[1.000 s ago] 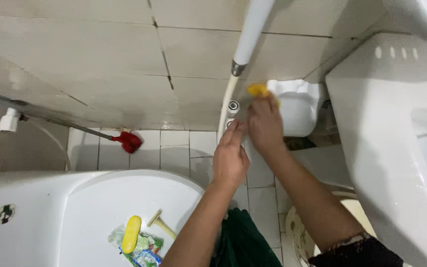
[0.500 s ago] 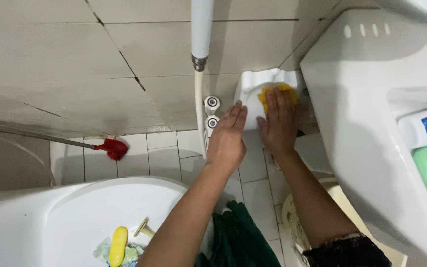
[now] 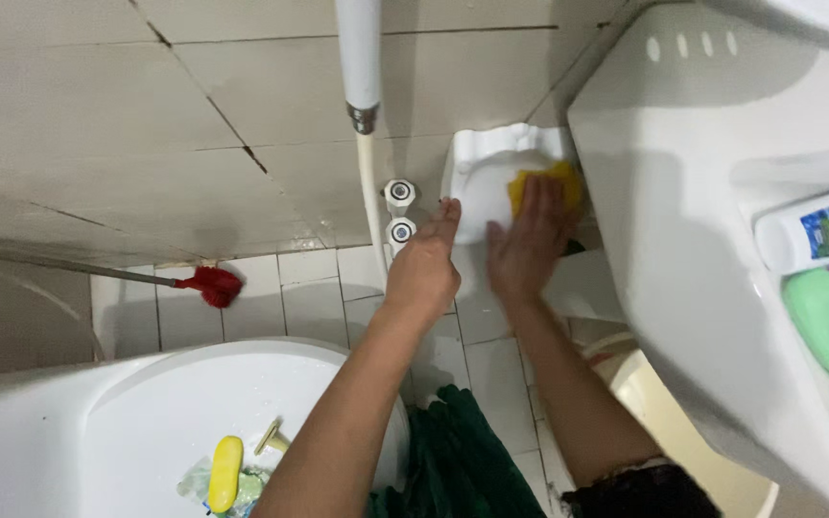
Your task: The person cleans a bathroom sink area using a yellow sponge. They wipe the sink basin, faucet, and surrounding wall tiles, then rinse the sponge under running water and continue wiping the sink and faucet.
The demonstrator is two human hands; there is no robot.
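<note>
Red brush [image 3: 207, 285], green soap [image 3: 825, 324]

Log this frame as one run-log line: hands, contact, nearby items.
right hand: pressing yellow sponge on white wall tray | left hand: fingertips on tray's left edge | nearby: white hose, two valves
</note>
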